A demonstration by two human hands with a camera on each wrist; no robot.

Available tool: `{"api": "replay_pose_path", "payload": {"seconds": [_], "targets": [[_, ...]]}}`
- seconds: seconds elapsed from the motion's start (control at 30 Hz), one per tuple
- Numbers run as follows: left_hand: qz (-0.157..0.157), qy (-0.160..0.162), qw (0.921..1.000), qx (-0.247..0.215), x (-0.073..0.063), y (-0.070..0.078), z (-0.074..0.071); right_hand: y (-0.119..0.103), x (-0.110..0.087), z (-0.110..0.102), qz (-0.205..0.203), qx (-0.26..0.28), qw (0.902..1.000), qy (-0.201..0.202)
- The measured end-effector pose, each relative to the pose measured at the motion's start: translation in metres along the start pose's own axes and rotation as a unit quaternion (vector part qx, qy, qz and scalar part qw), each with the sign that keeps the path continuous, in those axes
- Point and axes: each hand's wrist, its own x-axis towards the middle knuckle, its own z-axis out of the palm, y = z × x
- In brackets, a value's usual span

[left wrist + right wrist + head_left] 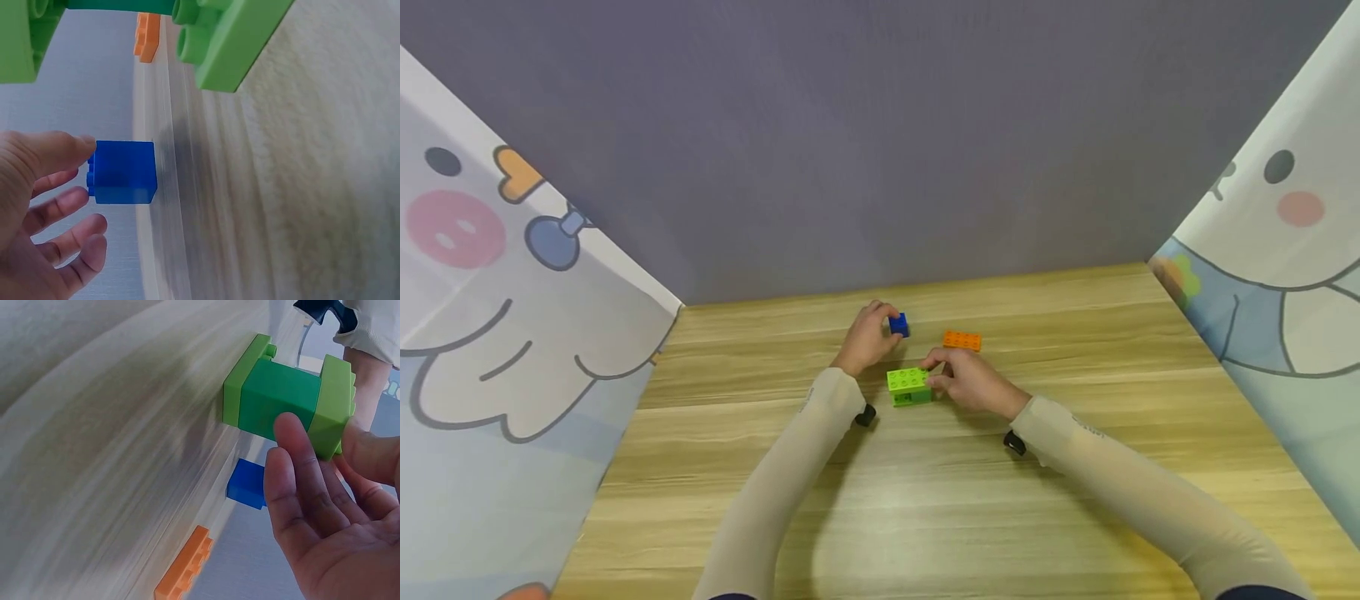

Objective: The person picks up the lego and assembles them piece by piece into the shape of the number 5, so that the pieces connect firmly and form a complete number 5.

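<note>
My left hand (pixel 867 336) is at the left side of a small blue brick (pixel 900 325), which sits on the table. In the left wrist view the thumb tip is by the top edge of the blue brick (pixel 125 172), and the other fingers are bent and spread. My right hand (pixel 976 381) holds the right end of a green brick stack (pixel 908 380), thumb and fingers about its top piece. The right wrist view shows a darker green brick (pixel 275 394) between two light green pieces. Part of the stack is hidden by fingers.
An orange brick (pixel 962 340) lies on the wooden table (pixel 917 508), beyond my right hand. A grey panel (pixel 880 150) rises behind the table's far edge. Cartoon-printed cloth (pixel 497 333) stands along the left, with similar cloth (pixel 1300 283) along the right.
</note>
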Motion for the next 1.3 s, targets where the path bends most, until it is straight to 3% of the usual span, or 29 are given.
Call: {"api": "replay_pose_path", "payload": {"seconds": [0.73, 1.07, 1.3], "targets": [[0.001, 0.0, 0.9996, 0.028, 0.006, -0.006, 0.002, -0.001, 0.004, 0.0, -0.01, 0.004, 0.9999, -0.01], [-0.014, 0.004, 0.9999, -0.004, 0.004, -0.005, -0.001, 0.001, 0.003, -0.001, -0.003, 0.016, 0.9998, -0.011], [-0.001, 0.003, 0.9996, -0.028, -0.001, -0.003, -0.01, 0.001, 0.002, -0.002, -0.002, 0.003, 1.0, -0.004]]}}
